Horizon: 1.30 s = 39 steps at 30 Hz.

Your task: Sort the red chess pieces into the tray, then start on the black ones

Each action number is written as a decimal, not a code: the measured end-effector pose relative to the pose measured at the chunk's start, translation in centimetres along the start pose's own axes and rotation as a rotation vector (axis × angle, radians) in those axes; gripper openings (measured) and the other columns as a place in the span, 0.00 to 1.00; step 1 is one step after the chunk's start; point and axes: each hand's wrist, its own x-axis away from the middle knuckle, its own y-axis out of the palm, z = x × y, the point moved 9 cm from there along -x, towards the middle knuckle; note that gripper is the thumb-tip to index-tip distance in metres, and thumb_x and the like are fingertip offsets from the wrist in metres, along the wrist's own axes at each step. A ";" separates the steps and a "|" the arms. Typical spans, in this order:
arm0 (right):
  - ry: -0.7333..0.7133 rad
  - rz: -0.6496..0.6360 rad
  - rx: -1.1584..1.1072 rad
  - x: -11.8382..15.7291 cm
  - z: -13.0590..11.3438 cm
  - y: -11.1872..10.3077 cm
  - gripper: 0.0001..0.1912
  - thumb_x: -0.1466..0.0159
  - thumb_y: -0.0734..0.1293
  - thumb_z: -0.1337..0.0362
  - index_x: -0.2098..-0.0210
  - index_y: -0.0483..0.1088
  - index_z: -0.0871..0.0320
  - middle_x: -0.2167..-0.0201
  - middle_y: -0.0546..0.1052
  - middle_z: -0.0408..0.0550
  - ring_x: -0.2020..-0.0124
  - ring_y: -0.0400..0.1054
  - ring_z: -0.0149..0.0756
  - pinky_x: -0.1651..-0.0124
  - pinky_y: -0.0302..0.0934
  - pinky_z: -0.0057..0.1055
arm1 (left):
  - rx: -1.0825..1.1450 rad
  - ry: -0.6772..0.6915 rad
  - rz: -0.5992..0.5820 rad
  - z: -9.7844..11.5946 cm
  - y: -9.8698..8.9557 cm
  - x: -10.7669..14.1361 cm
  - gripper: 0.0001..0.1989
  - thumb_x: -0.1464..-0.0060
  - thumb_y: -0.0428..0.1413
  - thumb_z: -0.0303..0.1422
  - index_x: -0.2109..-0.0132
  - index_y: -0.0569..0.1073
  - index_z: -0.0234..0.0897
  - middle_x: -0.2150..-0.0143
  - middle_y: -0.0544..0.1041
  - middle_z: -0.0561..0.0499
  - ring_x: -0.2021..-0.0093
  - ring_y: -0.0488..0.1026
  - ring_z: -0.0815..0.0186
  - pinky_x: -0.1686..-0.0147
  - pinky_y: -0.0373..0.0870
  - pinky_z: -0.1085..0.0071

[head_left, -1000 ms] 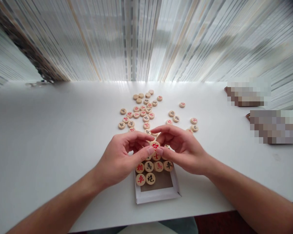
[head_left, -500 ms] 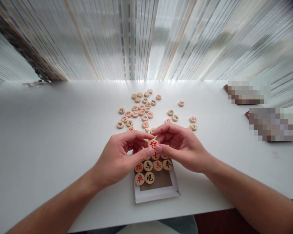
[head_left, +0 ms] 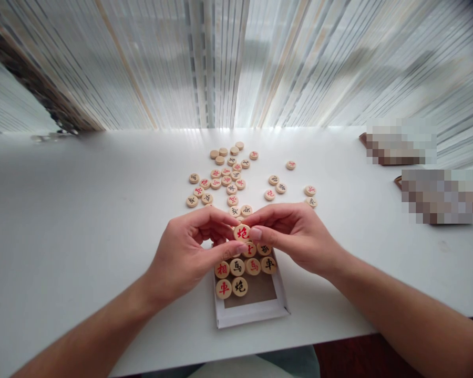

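Observation:
A round wooden Chinese chess piece with a red character (head_left: 242, 232) is held between the fingertips of both hands, face up towards me. My left hand (head_left: 191, 241) pinches its left side, thumb below and fingers behind. My right hand (head_left: 295, 233) grips the right side between thumb and fingers. Right below them lies a shallow white box (head_left: 254, 316) with a brown bottom. Inside, pieces stand in rows, among them a red-marked piece (head_left: 223, 288) and a black-marked piece (head_left: 240, 286) in the nearest row. The hands partly cover the box's far rows.
Many loose chess pieces (head_left: 226, 180) are scattered on the white table (head_left: 82, 236) beyond the hands, some face down. Two blurred-out objects with brown edges (head_left: 398, 157) lie at the right. A striped curtain (head_left: 228, 63) hangs along the table's far edge.
The held piece has been turned between the fingers, so its red character now stands nearly upright. Both hands remain over the box. The view has shifted slightly.

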 end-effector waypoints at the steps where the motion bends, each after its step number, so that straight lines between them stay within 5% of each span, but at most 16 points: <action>1: 0.001 0.001 0.002 0.0 -0.1 0.0 0.08 0.36 0.82 0.66 0.56 0.88 0.53 0.63 0.89 0.48 0.63 0.82 0.31 0.57 0.76 0.24 | 0.010 0.002 0.001 0.0 0.0 0.0 0.20 0.55 0.77 0.18 0.57 0.86 0.42 0.65 0.88 0.57 0.65 0.85 0.72 0.63 0.81 0.85; 12: 0.079 0.043 -0.040 -0.1 0.5 -0.3 0.13 0.43 0.85 0.66 0.58 0.88 0.56 0.63 0.89 0.50 0.63 0.83 0.36 0.58 0.78 0.29 | 0.033 -0.019 0.012 0.0 0.0 0.0 0.18 0.53 0.76 0.20 0.56 0.86 0.40 0.65 0.88 0.55 0.64 0.86 0.68 0.63 0.83 0.81; 19: 0.090 0.030 -0.093 0.1 0.9 0.0 0.16 0.47 0.86 0.73 0.60 0.85 0.57 0.68 0.86 0.45 0.68 0.80 0.29 0.65 0.75 0.21 | -0.040 -0.013 -0.002 0.4 0.3 0.2 0.14 0.50 0.75 0.24 0.56 0.87 0.38 0.62 0.89 0.50 0.63 0.86 0.65 0.62 0.85 0.76; 25: 0.045 0.069 0.006 0.2 0.4 -0.1 0.16 0.49 0.88 0.66 0.63 0.85 0.58 0.69 0.85 0.46 0.69 0.79 0.32 0.64 0.76 0.25 | -0.033 -0.057 0.015 0.0 0.3 0.2 0.09 0.47 0.74 0.25 0.58 0.87 0.39 0.63 0.89 0.52 0.65 0.87 0.66 0.64 0.84 0.80; 31: 0.072 0.116 0.058 0.4 0.5 -0.2 0.16 0.46 0.87 0.58 0.64 0.85 0.59 0.72 0.84 0.47 0.71 0.78 0.34 0.67 0.76 0.27 | -0.192 0.040 0.075 0.7 0.2 0.8 0.07 0.44 0.72 0.24 0.58 0.88 0.39 0.62 0.90 0.51 0.64 0.88 0.64 0.60 0.87 0.76; 39: 0.107 0.139 0.000 0.5 0.9 -0.4 0.14 0.48 0.88 0.62 0.66 0.85 0.58 0.73 0.85 0.46 0.71 0.80 0.34 0.66 0.77 0.27 | -0.204 0.094 0.041 1.1 0.8 1.0 0.11 0.42 0.69 0.23 0.54 0.88 0.41 0.59 0.90 0.52 0.62 0.88 0.65 0.57 0.88 0.75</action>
